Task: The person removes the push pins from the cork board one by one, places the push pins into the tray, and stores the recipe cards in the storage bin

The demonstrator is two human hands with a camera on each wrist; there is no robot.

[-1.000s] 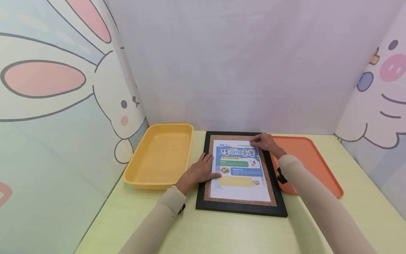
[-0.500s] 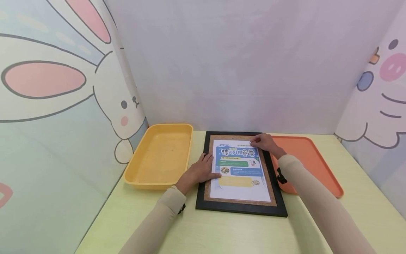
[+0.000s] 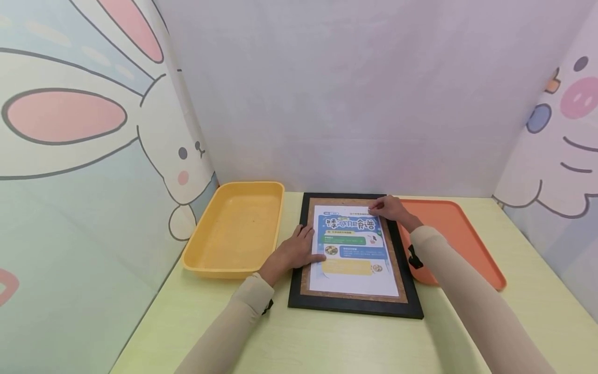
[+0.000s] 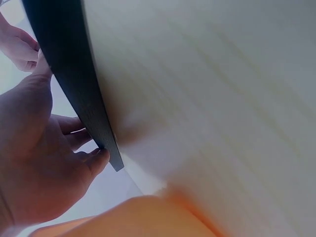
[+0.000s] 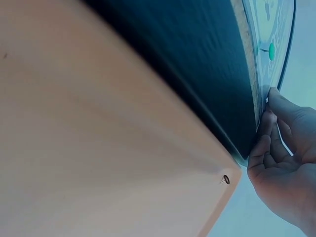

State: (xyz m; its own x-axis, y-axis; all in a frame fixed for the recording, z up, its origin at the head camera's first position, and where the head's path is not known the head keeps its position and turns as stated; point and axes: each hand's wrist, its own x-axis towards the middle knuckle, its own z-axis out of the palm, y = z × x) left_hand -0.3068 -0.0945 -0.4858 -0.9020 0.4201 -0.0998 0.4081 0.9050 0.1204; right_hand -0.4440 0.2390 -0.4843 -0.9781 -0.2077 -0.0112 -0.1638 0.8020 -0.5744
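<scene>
A printed paper sheet (image 3: 355,283) with blue, green and yellow blocks lies on a cork board (image 3: 306,291) with a black frame (image 3: 355,305). My left hand (image 3: 291,252) rests across the frame's left side, fingers spread and thumb on the sheet. At the sheet's top right corner, my right hand (image 3: 390,209) pinches what looks like a small pale push pin between thumb and fingers; the fingertips mostly hide it. A green push pin (image 5: 271,51) stands at the sheet's right edge, close to that hand in the right wrist view.
A yellow tray (image 3: 233,272) stands left of the board. An orange tray (image 3: 467,244) lies to its right, partly under the right forearm, with a small tack (image 5: 226,179) near its corner. A pale wall (image 3: 345,171) rises behind the board.
</scene>
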